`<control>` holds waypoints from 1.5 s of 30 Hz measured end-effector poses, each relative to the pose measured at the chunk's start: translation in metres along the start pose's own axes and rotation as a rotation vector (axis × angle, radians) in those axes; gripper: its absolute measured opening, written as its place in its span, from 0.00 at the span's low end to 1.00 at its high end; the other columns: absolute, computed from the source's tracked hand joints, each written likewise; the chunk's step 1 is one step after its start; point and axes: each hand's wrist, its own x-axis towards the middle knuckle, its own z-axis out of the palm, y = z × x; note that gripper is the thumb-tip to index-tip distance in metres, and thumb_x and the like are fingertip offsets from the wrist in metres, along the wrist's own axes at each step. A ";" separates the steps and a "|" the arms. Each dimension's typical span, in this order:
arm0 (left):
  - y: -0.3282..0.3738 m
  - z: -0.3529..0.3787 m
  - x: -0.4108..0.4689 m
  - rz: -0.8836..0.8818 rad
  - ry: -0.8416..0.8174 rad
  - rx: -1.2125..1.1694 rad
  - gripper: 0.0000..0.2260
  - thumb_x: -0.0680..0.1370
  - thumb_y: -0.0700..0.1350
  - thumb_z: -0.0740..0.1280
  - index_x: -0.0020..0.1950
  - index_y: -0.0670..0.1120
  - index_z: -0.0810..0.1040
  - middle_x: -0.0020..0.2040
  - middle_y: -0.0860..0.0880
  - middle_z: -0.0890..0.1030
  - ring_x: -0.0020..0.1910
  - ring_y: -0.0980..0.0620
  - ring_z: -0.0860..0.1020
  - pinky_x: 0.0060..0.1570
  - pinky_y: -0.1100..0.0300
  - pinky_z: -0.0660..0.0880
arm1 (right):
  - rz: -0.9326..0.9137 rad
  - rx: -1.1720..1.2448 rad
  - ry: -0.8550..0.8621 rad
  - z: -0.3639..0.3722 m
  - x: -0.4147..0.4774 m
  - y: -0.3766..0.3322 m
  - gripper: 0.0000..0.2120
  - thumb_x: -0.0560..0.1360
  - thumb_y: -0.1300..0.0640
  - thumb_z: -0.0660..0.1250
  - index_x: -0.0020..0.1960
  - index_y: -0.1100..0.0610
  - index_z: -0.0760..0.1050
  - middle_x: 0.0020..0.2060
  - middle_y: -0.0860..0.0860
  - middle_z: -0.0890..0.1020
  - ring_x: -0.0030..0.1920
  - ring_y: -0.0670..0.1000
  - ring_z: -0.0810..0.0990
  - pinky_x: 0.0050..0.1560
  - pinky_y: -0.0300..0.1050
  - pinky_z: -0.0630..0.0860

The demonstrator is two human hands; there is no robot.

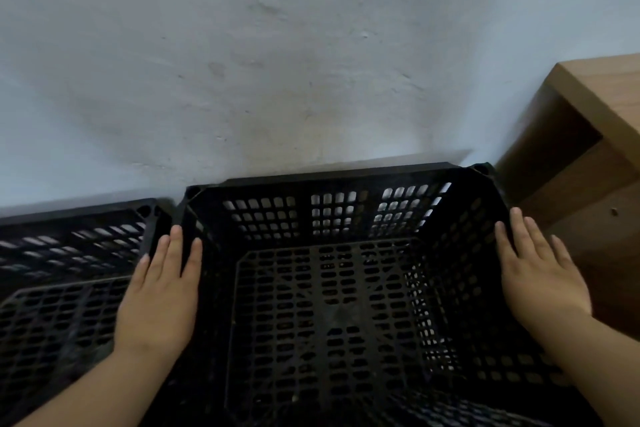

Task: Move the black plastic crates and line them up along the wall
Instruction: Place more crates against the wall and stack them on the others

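Left hand (161, 291): fingers (175, 246) straight and together, lying flat along the left rim of the near crate (332, 305), palm down, grasping nothing. Fingertips point toward the wall (277, 45), stopping short of the crate's far left corner.

Right hand (543, 270): fingers (519, 236) straight, slightly spread, lying flat on the right rim of the same crate, grasping nothing. Fingertips point toward the wall, short of the far right corner.

Near crate: black perforated plastic, open top, between the two hands; its far side stands against the foot of the wall.

Second crate (62, 270): same black lattice type, just beside the left hand, to the left of the near crate, its far side also along the wall. The two crates' adjoining corners sit close together.

Wooden cabinet (588, 149): brown, just right of the near crate, beside the right hand.
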 end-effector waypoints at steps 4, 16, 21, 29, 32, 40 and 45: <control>0.001 -0.002 0.001 0.028 0.001 0.038 0.34 0.75 0.36 0.59 0.73 0.44 0.40 0.73 0.42 0.36 0.73 0.50 0.39 0.73 0.50 0.42 | -0.018 -0.025 -0.009 -0.003 -0.001 0.003 0.29 0.76 0.62 0.42 0.71 0.60 0.28 0.69 0.58 0.26 0.75 0.55 0.33 0.75 0.52 0.42; 0.001 -0.083 -0.024 0.143 0.010 0.058 0.38 0.75 0.38 0.60 0.71 0.44 0.33 0.71 0.42 0.31 0.70 0.52 0.34 0.73 0.52 0.40 | -0.038 -0.065 0.164 -0.056 -0.056 0.043 0.26 0.77 0.61 0.42 0.69 0.62 0.33 0.69 0.59 0.31 0.77 0.56 0.43 0.75 0.54 0.46; -0.005 -0.129 -0.043 0.162 -0.020 0.103 0.36 0.76 0.37 0.56 0.73 0.45 0.32 0.75 0.43 0.34 0.75 0.49 0.36 0.73 0.52 0.39 | -0.006 -0.061 0.266 -0.067 -0.092 0.058 0.25 0.78 0.61 0.39 0.74 0.63 0.41 0.74 0.59 0.40 0.77 0.59 0.47 0.74 0.55 0.49; -0.023 -0.184 -0.084 0.178 0.018 0.154 0.35 0.77 0.37 0.55 0.75 0.45 0.35 0.78 0.43 0.40 0.76 0.47 0.41 0.74 0.52 0.42 | 0.045 -0.039 0.296 -0.082 -0.139 0.082 0.23 0.67 0.63 0.51 0.48 0.75 0.78 0.54 0.72 0.77 0.52 0.71 0.79 0.48 0.68 0.75; -0.028 -0.206 -0.096 0.187 0.021 0.187 0.34 0.77 0.37 0.55 0.75 0.45 0.36 0.78 0.43 0.41 0.77 0.46 0.41 0.74 0.52 0.43 | 0.079 -0.124 0.262 -0.119 -0.171 0.079 0.23 0.73 0.63 0.50 0.62 0.72 0.72 0.68 0.70 0.67 0.67 0.66 0.70 0.60 0.68 0.70; -0.050 -0.284 -0.115 0.191 0.041 0.167 0.35 0.76 0.38 0.58 0.76 0.46 0.39 0.78 0.44 0.45 0.77 0.47 0.43 0.74 0.52 0.45 | 0.162 -0.291 0.190 -0.207 -0.218 0.112 0.25 0.81 0.58 0.45 0.76 0.59 0.47 0.77 0.55 0.39 0.77 0.55 0.39 0.74 0.60 0.47; -0.079 -0.353 -0.117 0.163 0.027 0.208 0.37 0.76 0.42 0.62 0.76 0.47 0.40 0.78 0.44 0.44 0.77 0.48 0.44 0.74 0.51 0.45 | 0.134 -0.333 0.161 -0.286 -0.234 0.120 0.25 0.81 0.57 0.46 0.77 0.59 0.47 0.77 0.54 0.38 0.76 0.56 0.39 0.74 0.60 0.46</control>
